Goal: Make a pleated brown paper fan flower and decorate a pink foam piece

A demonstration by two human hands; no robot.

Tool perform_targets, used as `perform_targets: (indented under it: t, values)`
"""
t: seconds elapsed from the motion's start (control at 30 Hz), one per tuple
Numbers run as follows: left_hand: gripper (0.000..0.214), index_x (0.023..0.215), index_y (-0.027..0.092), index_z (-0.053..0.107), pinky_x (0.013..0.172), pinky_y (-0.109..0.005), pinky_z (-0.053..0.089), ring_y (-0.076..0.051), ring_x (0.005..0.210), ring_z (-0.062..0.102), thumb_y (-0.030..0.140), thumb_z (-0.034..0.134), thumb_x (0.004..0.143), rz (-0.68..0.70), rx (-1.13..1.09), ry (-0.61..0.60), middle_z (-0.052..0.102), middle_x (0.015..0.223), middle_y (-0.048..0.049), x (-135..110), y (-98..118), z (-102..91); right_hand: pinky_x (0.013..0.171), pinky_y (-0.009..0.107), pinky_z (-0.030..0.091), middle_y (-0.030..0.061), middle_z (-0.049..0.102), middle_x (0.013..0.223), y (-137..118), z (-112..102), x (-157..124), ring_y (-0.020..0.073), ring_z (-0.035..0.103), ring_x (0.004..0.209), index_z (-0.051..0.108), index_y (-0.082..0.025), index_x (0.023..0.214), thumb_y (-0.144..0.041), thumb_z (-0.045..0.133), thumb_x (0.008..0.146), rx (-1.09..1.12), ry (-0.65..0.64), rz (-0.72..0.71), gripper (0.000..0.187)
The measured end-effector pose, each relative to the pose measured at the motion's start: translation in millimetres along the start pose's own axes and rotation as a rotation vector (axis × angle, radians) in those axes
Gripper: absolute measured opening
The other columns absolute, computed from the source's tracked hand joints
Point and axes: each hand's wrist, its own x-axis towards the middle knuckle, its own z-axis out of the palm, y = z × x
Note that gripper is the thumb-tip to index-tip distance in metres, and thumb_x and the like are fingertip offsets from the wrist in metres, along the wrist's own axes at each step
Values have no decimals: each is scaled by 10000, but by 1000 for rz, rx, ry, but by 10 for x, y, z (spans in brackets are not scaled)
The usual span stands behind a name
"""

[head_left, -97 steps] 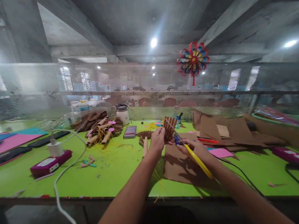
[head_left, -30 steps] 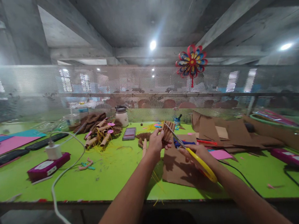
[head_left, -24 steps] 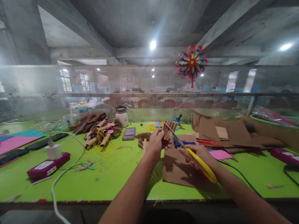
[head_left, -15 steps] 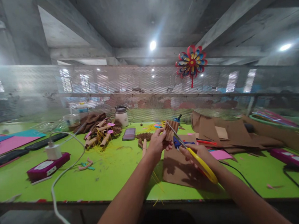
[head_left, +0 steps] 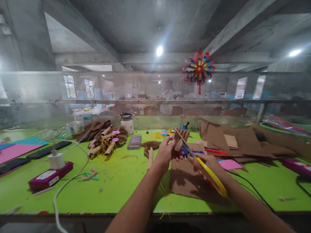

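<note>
My left hand (head_left: pixel 166 153) is closed on a pleated piece of brown paper (head_left: pixel 181 137), held up above the table. In my right hand (head_left: pixel 207 164) are scissors (head_left: pixel 212 176) with yellow handles; their blades lie against the pleated paper and point up and left. A flat brown sheet (head_left: pixel 181 179) lies on the table beneath both hands. Behind the scissors, a blue glue gun (head_left: pixel 185 151) is partly hidden. Left of my left hand lie a fan-folded brown paper (head_left: pixel 151 144) and a rolled paper tube (head_left: pixel 150 158).
Paper tubes with yellow strands (head_left: pixel 110 147) are heaped on the green table (head_left: pixel 118 185). Brown sheets (head_left: pixel 244 141) pile up at the right. Purple power strips (head_left: pixel 43 177) and a white cable (head_left: pixel 55 203) lie near the edges. A perforated screen (head_left: pixel 142 92) stands behind.
The view has shifted slightly. Both hands keep their hold, with the scissor blades still against the pleated paper; little else differs.
</note>
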Motion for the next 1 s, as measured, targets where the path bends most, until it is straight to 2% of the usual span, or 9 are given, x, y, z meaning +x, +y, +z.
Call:
perform_targets:
  t: [0.13, 0.3, 0.63, 0.83, 1.0]
  values:
    - [408, 1061, 169, 427, 412, -188, 376, -123, 431, 561, 440, 538, 776, 16, 6, -12, 599, 581, 0, -15, 9, 13, 377, 195, 305, -16, 476, 522, -23, 12, -22, 91, 417, 428, 644, -125, 897, -590, 552, 717, 6, 10, -15, 507]
    - [460, 1148, 171, 394, 408, -185, 380, -122, 427, 560, 407, 539, 781, 32, 5, -9, 603, 585, 2, -20, 6, 12, 367, 201, 293, -24, 452, 503, -102, 22, -68, 88, 396, 412, 618, -136, 779, -603, 558, 701, 25, 25, 16, 477]
    - [459, 1149, 175, 369, 418, -187, 401, -131, 452, 577, 413, 532, 793, 36, -30, -83, 616, 600, -9, -12, -44, 17, 387, 212, 327, -17, 501, 539, -138, 8, -29, 88, 412, 402, 649, -135, 922, -602, 570, 681, 9, -2, 30, 531]
    - [467, 1164, 184, 355, 419, -190, 410, -120, 444, 561, 413, 527, 797, 46, -23, -67, 601, 606, 4, -26, -51, 53, 377, 213, 328, 5, 539, 574, -135, 47, -26, 92, 421, 400, 647, -134, 969, -609, 530, 715, 87, 12, 32, 551]
    - [463, 1168, 186, 349, 413, -190, 401, -122, 435, 557, 405, 519, 798, 47, -32, -82, 596, 598, 4, -14, -53, 36, 366, 210, 321, -12, 516, 542, -87, 51, -17, 83, 406, 377, 647, -137, 917, -627, 554, 692, 83, 18, 26, 547]
